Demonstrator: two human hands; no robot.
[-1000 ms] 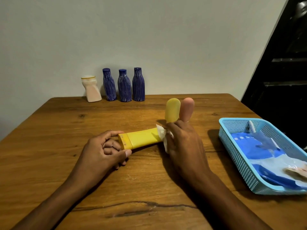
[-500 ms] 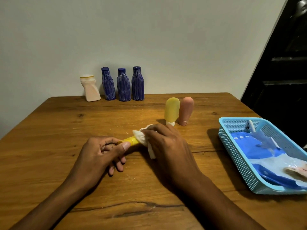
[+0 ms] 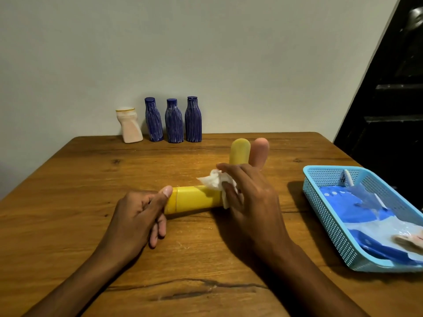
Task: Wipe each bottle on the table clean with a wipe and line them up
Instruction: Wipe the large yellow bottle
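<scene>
Yellow bottle [image 3: 194, 200] lies flat at table [image 3: 68, 202] centre, left hand [image 3: 137, 216] pinching its cap end steady so right hand [image 3: 249, 202] (fingers curled round the wipe [image 3: 216, 181]) can rub it. Finished bottles [image 3: 174, 121] line up at 11 o'clock.

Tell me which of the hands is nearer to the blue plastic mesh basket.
The right hand. It wipes the lying yellow bottle with a white wipe, left of the blue plastic mesh basket. The left hand grips the bottle's capped end, farther left.
</scene>
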